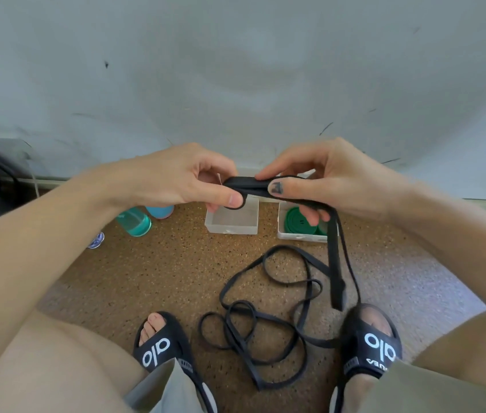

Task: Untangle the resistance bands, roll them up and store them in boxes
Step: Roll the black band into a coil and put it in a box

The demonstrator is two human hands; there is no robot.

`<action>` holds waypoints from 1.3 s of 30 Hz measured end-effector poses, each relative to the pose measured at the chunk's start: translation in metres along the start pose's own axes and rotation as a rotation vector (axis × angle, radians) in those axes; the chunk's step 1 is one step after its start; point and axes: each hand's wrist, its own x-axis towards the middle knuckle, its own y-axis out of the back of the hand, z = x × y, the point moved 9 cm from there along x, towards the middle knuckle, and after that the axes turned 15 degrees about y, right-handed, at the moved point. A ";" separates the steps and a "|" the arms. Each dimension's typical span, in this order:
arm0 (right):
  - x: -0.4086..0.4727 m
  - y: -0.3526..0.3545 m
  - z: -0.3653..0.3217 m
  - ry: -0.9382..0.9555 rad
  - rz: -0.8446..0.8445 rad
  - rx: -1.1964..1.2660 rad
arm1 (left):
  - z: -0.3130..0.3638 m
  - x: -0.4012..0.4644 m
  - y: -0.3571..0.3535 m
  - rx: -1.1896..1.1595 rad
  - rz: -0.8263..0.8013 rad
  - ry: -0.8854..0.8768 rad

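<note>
Both my left hand [188, 181] and right hand [322, 180] pinch one black band [253, 186]; its slack trails below my grip.

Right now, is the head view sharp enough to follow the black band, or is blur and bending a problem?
Head view: flat black rubber band slightly motion-blurred below the right hand; fisheye bows the pale wall; lighting even, no glare.

Left hand [188, 180], right hand [325, 180] pinching black band [250, 186]
</note>
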 end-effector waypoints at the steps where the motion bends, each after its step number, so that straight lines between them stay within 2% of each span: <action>1: -0.002 0.000 0.001 0.002 0.009 -0.043 | 0.000 0.001 0.003 0.014 0.024 0.005; 5: -0.008 0.000 0.002 0.029 0.023 -0.195 | 0.003 0.000 0.003 0.025 0.047 0.000; 10: -0.010 -0.006 -0.001 0.149 0.002 -0.451 | 0.004 0.002 0.003 0.110 0.056 0.009; 15: -0.012 -0.006 -0.005 0.217 0.062 -0.406 | 0.006 0.008 0.002 0.039 0.016 0.010; 24: -0.007 0.005 -0.002 0.078 0.101 -0.237 | 0.000 0.007 0.010 -0.134 0.009 -0.010; 27: -0.008 0.009 -0.005 0.099 0.202 -0.207 | 0.008 0.010 0.015 -0.253 0.091 -0.063; 31: -0.014 0.002 -0.015 0.221 0.441 -0.447 | 0.018 0.017 0.013 -0.498 0.224 -0.120; 35: -0.014 0.007 -0.015 0.247 0.556 -0.538 | 0.024 0.019 0.004 -0.566 0.319 -0.126; 39: -0.016 0.010 -0.017 0.290 0.592 -0.602 | 0.027 0.016 0.005 -0.510 0.343 -0.111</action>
